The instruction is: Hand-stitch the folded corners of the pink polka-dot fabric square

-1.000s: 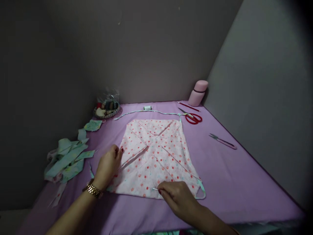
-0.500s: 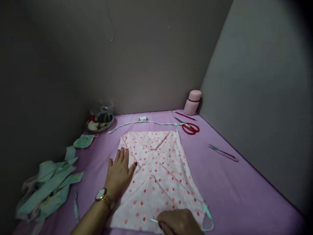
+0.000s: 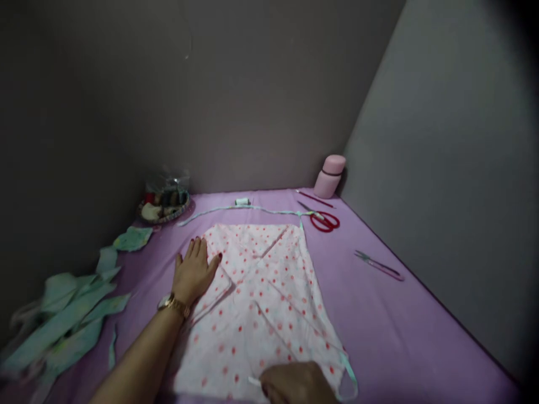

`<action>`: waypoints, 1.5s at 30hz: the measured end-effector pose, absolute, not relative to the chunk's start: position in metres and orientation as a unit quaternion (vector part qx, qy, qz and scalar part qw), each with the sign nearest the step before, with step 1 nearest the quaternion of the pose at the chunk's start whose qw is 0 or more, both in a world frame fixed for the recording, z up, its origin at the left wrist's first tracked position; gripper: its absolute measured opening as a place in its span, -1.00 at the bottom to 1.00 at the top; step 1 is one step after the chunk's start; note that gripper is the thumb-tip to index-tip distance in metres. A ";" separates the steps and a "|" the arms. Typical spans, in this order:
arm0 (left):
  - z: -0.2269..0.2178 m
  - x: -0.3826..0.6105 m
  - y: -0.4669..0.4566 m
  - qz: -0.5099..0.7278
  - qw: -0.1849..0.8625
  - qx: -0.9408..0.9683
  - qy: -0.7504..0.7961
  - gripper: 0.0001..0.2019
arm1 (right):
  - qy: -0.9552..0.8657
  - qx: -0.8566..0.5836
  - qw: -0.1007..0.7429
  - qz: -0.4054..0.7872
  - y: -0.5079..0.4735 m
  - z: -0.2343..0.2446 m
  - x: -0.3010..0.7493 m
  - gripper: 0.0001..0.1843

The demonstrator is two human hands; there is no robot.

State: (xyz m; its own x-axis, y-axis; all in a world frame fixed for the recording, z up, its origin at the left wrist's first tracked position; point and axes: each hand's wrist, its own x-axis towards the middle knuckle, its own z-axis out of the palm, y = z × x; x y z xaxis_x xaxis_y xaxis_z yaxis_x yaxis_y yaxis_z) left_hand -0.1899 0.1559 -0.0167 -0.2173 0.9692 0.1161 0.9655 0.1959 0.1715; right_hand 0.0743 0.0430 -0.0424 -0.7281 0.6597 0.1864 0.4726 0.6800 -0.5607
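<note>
A white cloth piece with red dots (image 3: 261, 314) lies spread on the purple table cover. My left hand (image 3: 194, 275), a gold watch on its wrist, rests flat on the cloth's left edge with fingers stretched out, beside a folded flap. At the near edge, my right hand (image 3: 297, 382) is closed around a thin white stick-like thing (image 3: 254, 381), whose tip sticks out to the left over the cloth. Its exact kind is too small to make out. A mint tie (image 3: 348, 369) loops off the cloth's lower right corner, close to my right hand.
Red-handled scissors (image 3: 324, 221), a red pencil (image 3: 315, 198) and a pink bottle (image 3: 327, 178) are at the back right. Thread snips (image 3: 379, 265) lie to the right. A white thread spool (image 3: 242, 201), a basket of spools (image 3: 166, 210) and mint scraps (image 3: 67, 320) are also there.
My left hand has slid up and left towards the cloth's edge, and the folded flap shows more. My right hand keeps its grip near the bottom, and the whole view has shifted slightly.
</note>
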 end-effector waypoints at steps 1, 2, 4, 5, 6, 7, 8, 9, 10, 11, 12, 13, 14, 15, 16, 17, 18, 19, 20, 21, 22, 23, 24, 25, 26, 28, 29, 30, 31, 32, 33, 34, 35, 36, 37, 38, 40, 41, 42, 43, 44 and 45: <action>-0.015 -0.189 0.155 0.106 0.013 0.625 0.773 -0.35 | -0.898 -0.311 0.182 0.253 0.042 -0.038 0.074 -0.69; -0.012 -0.188 0.153 0.109 0.017 0.625 0.773 -0.35 | -0.897 -0.313 0.173 0.259 0.041 -0.033 0.074 -0.69; 0.001 -0.183 0.144 0.119 0.023 0.619 0.776 -0.37 | -0.893 -0.319 0.164 0.272 0.040 -0.025 0.074 -0.70; 0.009 -0.178 0.134 0.128 0.018 0.612 0.780 -0.38 | -0.890 -0.323 0.161 0.277 0.039 -0.022 0.075 -0.71; 0.016 -0.171 0.122 0.142 0.008 0.605 0.783 -0.38 | -0.889 -0.325 0.159 0.281 0.039 -0.019 0.075 -0.71; 0.023 -0.162 0.105 0.153 0.000 0.606 0.781 -0.40 | -0.888 -0.327 0.158 0.283 0.038 -0.018 0.075 -0.71; 0.027 -0.153 0.086 0.168 -0.008 0.610 0.774 -0.42 | -0.886 -0.330 0.157 0.285 0.038 -0.018 0.075 -0.71; 0.027 -0.144 0.065 0.191 -0.009 0.637 0.747 -0.44 | -0.885 -0.331 0.157 0.287 0.037 -0.018 0.074 -0.70; 0.024 -0.135 0.044 0.193 -0.005 0.678 0.710 -0.46 | -0.883 -0.333 0.158 0.289 0.037 -0.019 0.074 -0.71; 0.018 -0.128 0.024 0.173 -0.004 0.719 0.673 -0.46 | -0.881 -0.335 0.161 0.293 0.037 -0.019 0.073 -0.71; 0.010 -0.123 0.006 0.142 -0.013 0.750 0.646 -0.44 | -0.878 -0.335 0.164 0.299 0.038 -0.018 0.074 -0.72; 0.001 -0.120 -0.008 0.120 -0.036 0.776 0.617 -0.39 | -0.874 -0.335 0.166 0.310 0.040 -0.017 0.074 -0.74; -0.008 -0.119 -0.018 0.092 -0.041 0.794 0.599 -0.34 | -0.869 -0.335 0.167 0.324 0.042 -0.014 0.076 -0.75; -0.015 -0.119 -0.025 0.071 -0.051 0.805 0.587 -0.30 | -0.860 -0.340 0.168 0.341 0.044 -0.009 0.079 -0.77; -0.020 -0.120 -0.030 0.059 -0.065 0.807 0.584 -0.28 | -0.847 -0.352 0.172 0.359 0.047 -0.003 0.083 -0.78; -0.023 -0.121 -0.033 0.055 -0.081 0.804 0.587 -0.27 | -0.831 -0.370 0.179 0.375 0.049 0.004 0.088 -0.79; -0.024 -0.121 -0.034 0.060 -0.101 0.798 0.591 -0.26 | -0.814 -0.391 0.189 0.387 0.052 0.012 0.093 -0.79; -0.024 -0.120 -0.036 0.069 -0.121 0.791 0.596 -0.25 | -0.797 -0.411 0.204 0.392 0.053 0.021 0.097 -0.79; -0.024 -0.118 -0.037 0.076 -0.136 0.788 0.595 -0.24 | -0.785 -0.427 0.221 0.391 0.053 0.028 0.101 -0.78; -0.024 -0.115 -0.038 0.082 -0.143 0.790 0.591 -0.23 | -0.777 -0.436 0.237 0.387 0.052 0.034 0.103 -0.78; -0.025 -0.111 -0.040 0.082 -0.143 0.794 0.585 -0.23 | -0.775 -0.436 0.250 0.383 0.050 0.037 0.103 -0.78; -0.026 -0.107 -0.042 0.078 -0.136 0.799 0.580 -0.23 | -0.776 -0.432 0.260 0.380 0.047 0.036 0.102 -0.78; -0.028 -0.104 -0.044 0.072 -0.126 0.804 0.577 -0.24 | -0.776 -0.426 0.267 0.382 0.044 0.033 0.099 -0.78; -0.030 -0.101 -0.045 0.066 -0.116 0.806 0.576 -0.25 | -0.775 -0.419 0.270 0.388 0.040 0.027 0.095 -0.78; -0.032 -0.100 -0.047 0.064 -0.109 0.805 0.579 -0.26 | -0.773 -0.414 0.271 0.396 0.036 0.019 0.090 -0.78; -0.033 -0.099 -0.049 0.069 -0.107 0.798 0.589 -0.27 | -0.766 -0.415 0.271 0.410 0.030 0.003 0.083 -0.78; -0.032 -0.099 -0.050 0.074 -0.107 0.799 0.587 -0.29 | -0.759 -0.420 0.273 0.416 0.028 -0.003 0.080 -0.78; -0.031 -0.099 -0.051 0.076 -0.100 0.804 0.581 -0.31 | -0.749 -0.428 0.274 0.426 0.027 -0.006 0.079 -0.77; -0.029 -0.099 -0.051 0.073 -0.086 0.812 0.573 -0.33 | -0.735 -0.437 0.277 0.438 0.026 -0.008 0.078 -0.76; -0.027 -0.098 -0.050 0.067 -0.067 0.821 0.563 -0.35 | -0.720 -0.447 0.281 0.451 0.027 -0.007 0.077 -0.75; -0.025 -0.098 -0.050 0.061 -0.045 0.828 0.556 -0.37 | -0.709 -0.454 0.285 0.458 0.028 -0.005 0.076 -0.73; -0.024 -0.098 -0.049 0.056 -0.025 0.832 0.551 -0.36 | -0.705 -0.460 0.287 0.457 0.029 -0.003 0.075 -0.72; -0.024 -0.099 -0.048 0.055 -0.009 0.834 0.549 -0.35 | -0.709 -0.465 0.288 0.446 0.030 -0.001 0.074 -0.71; -0.024 -0.102 -0.047 0.055 0.001 0.835 0.547 -0.34 | -0.720 -0.468 0.284 0.427 0.031 0.000 0.073 -0.71; -0.024 -0.106 -0.047 0.058 0.005 0.837 0.545 -0.33 | -0.735 -0.468 0.276 0.405 0.032 -0.001 0.071 -0.71; -0.025 -0.112 -0.048 0.060 0.003 0.837 0.545 -0.33 | -0.751 -0.468 0.265 0.384 0.033 -0.003 0.070 -0.72; -0.025 -0.130 -0.052 0.058 -0.017 0.827 0.559 -0.36 | -0.768 -0.472 0.245 0.356 0.033 -0.008 0.069 -0.73; -0.025 -0.142 -0.056 0.057 -0.034 0.819 0.570 -0.38 | -0.772 -0.475 0.238 0.350 0.033 -0.010 0.068 -0.73; -0.024 -0.154 -0.060 0.055 -0.052 0.810 0.581 -0.41 | -0.773 -0.477 0.234 0.345 0.032 -0.012 0.068 -0.74; -0.023 -0.166 -0.064 0.057 -0.068 0.803 0.590 -0.46 | -0.774 -0.480 0.232 0.342 0.032 -0.013 0.068 -0.74; -0.021 -0.176 -0.067 0.065 -0.081 0.792 0.602 -0.51 | -0.774 -0.482 0.232 0.339 0.032 -0.013 0.068 -0.74; -0.020 -0.185 -0.069 0.080 -0.087 0.780 0.615 -0.55 | -0.774 -0.484 0.232 0.336 0.032 -0.013 0.068 -0.74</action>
State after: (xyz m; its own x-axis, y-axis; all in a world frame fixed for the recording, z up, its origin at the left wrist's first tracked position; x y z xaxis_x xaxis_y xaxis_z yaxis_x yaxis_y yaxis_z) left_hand -0.1847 -0.0686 -0.0196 0.2314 0.9446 0.2327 0.9727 -0.2290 -0.0376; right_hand 0.0677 0.0318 -0.0126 -0.4238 0.9051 0.0352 0.5930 0.3066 -0.7446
